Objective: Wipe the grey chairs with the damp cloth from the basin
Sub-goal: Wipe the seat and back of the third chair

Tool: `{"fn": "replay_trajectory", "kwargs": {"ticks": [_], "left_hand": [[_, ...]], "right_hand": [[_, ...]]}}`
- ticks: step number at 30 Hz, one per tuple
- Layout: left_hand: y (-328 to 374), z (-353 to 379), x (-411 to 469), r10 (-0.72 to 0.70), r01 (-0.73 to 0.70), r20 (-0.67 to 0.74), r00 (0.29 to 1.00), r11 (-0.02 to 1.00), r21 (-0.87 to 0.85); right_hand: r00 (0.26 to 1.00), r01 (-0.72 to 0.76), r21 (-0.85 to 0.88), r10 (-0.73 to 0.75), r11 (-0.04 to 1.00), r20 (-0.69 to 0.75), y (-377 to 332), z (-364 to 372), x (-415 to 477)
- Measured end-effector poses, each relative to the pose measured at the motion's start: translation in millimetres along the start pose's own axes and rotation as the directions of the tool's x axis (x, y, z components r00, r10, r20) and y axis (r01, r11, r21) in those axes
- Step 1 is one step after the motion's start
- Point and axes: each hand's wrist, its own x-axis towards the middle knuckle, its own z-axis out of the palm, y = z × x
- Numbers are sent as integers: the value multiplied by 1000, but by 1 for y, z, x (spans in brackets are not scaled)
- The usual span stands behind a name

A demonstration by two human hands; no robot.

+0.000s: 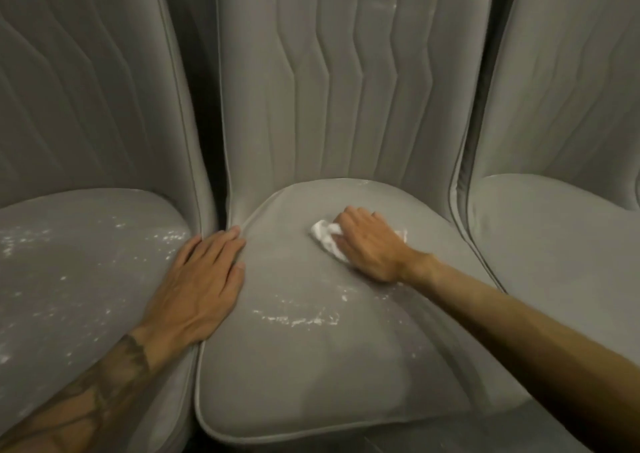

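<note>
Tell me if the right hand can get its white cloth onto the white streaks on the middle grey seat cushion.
Probably yes: the right hand holds the crumpled white cloth beyond the white streaks, with bare grey cushion between.

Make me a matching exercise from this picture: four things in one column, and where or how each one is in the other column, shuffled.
1. left hand
2. right hand
3. cloth
4. right chair seat

A. white, bunched on the middle seat
B. no hand or cloth on it
C. flat on the middle seat's left edge
D. gripping the cloth

Pairs: 1-C, 2-D, 3-A, 4-B
</note>
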Motion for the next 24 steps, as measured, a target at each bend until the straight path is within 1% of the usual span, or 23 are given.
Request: {"fn": "replay_trajectory", "kwargs": {"ticks": [1, 3, 5, 6, 7, 8, 10, 11, 12, 13, 14, 16, 17, 18, 19, 20, 22, 24], "left_hand": [[0, 0, 1, 6, -5, -3, 1000, 1000, 16], [3, 0, 2, -3, 3, -9, 1000, 999, 42], [8, 2, 3, -24, 26, -24, 999, 998, 49], [11, 4, 2, -32, 33, -30, 999, 998, 45], [12, 6, 1, -39, 40, -36, 999, 999, 33], [13, 7, 0, -43, 44, -41, 998, 999, 17], [13, 10, 0, -45, 45, -53, 998, 999, -11], [12, 10, -1, -48, 47, -55, 997, 999, -20], [10, 11, -1, -51, 50, -56, 997, 998, -27], [9, 12, -1, -55, 53, -59, 997, 998, -36], [8, 13, -1, -60, 57, -62, 996, 997, -45], [7, 14, -1, -65, 62, -71, 995, 997, -44], [7, 16, -1, -61, 58, -81, 995, 998, -35], [7, 17, -1, -54, 52, -92, 994, 998, -28], [7, 18, 0, -48, 46, -104, 993, 999, -25], [7, 19, 0, -43, 41, -115, 992, 999, -20], [3, 22, 2, -28, 27, -126, 992, 1000, -5], [-2, 27, 2, -5, 7, -141, 990, 1000, 13]], "right_hand": [[996, -91, -19, 91, 996, -2, 18, -5, 1], [958, -287, -4, 287, 958, -2, 46, -12, -2], [918, -392, 38, 394, 919, -41, 50, -7, -7], [916, -393, 59, 397, 918, -67, 43, -3, -12], [928, -356, 86, 363, 931, -84, 31, 1, -17], [949, -292, 117, 303, 949, -86, 18, 5, -25], [983, -169, 177, 180, 969, -45, 2, 5, -42], [988, -144, 181, 153, 973, -32, 5, 1, -47], [987, -148, 153, 155, 977, -40, 16, -4, -49], [979, -189, 108, 196, 976, -55, 30, -9, -50], [961, -266, 67, 270, 962, -57, 46, -14, -51], [891, -451, 32, 452, 892, -47, 71, -22, -53], [857, -511, 21, 512, 859, -58, 75, -23, -55], [847, -526, 18, 525, 851, -77, 71, -21, -56], [860, -502, 33, 502, 864, -93, 62, -17, -57], [887, -449, 62, 453, 892, -95, 49, -12, -60], [947, -307, 118, 315, 944, -62, 20, -7, -71], [976, -215, 116, 219, 970, -20, 17, -10, -81]]}}
